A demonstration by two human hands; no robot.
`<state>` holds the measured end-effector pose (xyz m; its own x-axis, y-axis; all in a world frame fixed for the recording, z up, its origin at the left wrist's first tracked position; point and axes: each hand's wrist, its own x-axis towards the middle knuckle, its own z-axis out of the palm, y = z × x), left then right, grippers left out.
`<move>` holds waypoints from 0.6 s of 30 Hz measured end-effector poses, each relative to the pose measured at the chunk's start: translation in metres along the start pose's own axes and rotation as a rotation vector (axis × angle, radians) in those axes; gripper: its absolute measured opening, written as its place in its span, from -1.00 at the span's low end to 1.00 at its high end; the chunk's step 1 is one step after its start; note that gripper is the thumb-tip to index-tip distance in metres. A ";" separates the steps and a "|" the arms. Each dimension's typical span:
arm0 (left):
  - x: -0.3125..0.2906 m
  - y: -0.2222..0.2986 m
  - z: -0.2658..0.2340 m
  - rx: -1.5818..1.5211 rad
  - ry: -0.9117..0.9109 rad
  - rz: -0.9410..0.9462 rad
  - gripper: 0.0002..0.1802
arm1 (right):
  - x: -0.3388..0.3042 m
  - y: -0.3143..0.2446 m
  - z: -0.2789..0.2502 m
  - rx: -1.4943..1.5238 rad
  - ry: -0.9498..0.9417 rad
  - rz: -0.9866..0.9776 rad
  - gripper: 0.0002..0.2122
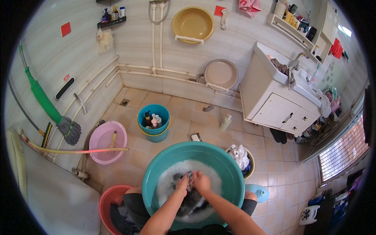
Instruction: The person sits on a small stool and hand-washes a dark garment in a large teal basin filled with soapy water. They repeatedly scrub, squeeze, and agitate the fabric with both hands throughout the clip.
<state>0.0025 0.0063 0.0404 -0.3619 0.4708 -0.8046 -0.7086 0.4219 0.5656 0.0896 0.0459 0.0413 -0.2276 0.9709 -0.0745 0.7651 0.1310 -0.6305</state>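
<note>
A large green basin (232, 169) stands right in front of me, between my knees, holding foamy water (166, 178). Dark grey wet cloth (191, 201) lies in the suds, and a bunched part of it rises between my hands. My left hand (181, 185) is closed on that bunched part. Close beside it, my right hand (201, 182) grips the same cloth from the other side. The fingertips are partly hidden by the cloth and the hands themselves. The garment's kind cannot be made out.
A red tub (107, 194) with dark clothes is at the left, a bowl of white and blue laundry (239, 156) at the right. Beyond stand a pink basin (102, 145), a blue bucket of bottles (156, 137), a phone (196, 137) and a pump bottle (226, 122). A blue jug (258, 192) sits near my right knee.
</note>
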 end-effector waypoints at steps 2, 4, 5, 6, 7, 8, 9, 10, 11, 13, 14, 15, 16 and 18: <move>-0.008 0.015 0.003 -0.145 0.093 0.137 -0.55 | 0.016 0.022 -0.013 0.039 0.133 -0.017 -0.70; -0.003 0.026 -0.007 -0.256 0.132 0.324 -0.54 | 0.024 0.041 -0.027 -0.094 0.202 -0.119 -0.68; 0.020 0.019 -0.014 -0.312 0.243 0.472 -0.55 | 0.023 0.040 -0.039 -0.180 0.088 -0.075 -0.66; 0.012 0.028 -0.017 -0.240 0.307 0.571 -0.57 | 0.022 0.041 -0.049 -0.268 -0.022 -0.022 -0.63; 0.018 0.028 -0.022 -0.150 0.331 0.568 -0.59 | 0.018 0.043 -0.052 -0.380 -0.198 0.051 -0.57; 0.024 0.027 -0.024 -0.060 0.355 0.564 -0.61 | 0.011 0.042 -0.055 -0.418 -0.356 0.082 -0.56; 0.028 0.025 -0.025 0.020 0.353 0.589 -0.62 | -0.002 0.027 -0.063 -0.449 -0.510 0.107 -0.54; 0.031 0.021 -0.026 0.100 0.351 0.614 -0.61 | -0.010 0.019 -0.067 -0.479 -0.665 0.131 -0.52; 0.033 0.017 -0.028 0.179 0.349 0.638 -0.58 | -0.012 0.030 -0.055 -0.485 -0.637 0.043 -0.54; 0.028 0.011 -0.022 0.544 0.521 0.880 -0.47 | -0.015 0.067 -0.026 -0.491 -0.573 -0.119 -0.58; 0.025 0.010 -0.024 0.731 0.619 0.995 -0.40 | -0.011 0.069 -0.022 -0.410 -0.577 -0.162 -0.61; 0.017 0.012 -0.022 0.665 0.553 1.027 -0.41 | -0.005 0.069 -0.026 -0.331 -0.579 -0.204 -0.64; 0.010 0.016 -0.023 0.764 0.495 1.067 -0.45 | 0.000 0.064 -0.033 -0.255 -0.581 -0.247 -0.67; -0.007 0.027 -0.025 0.959 0.377 1.143 -0.54 | 0.004 0.044 -0.059 0.079 -0.563 -0.248 -0.75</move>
<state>-0.0289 -0.0053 0.0565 -0.6554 0.7249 0.2119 0.6353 0.3775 0.6737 0.1578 0.0672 0.0585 -0.6924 0.6555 -0.3014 0.6068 0.3031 -0.7348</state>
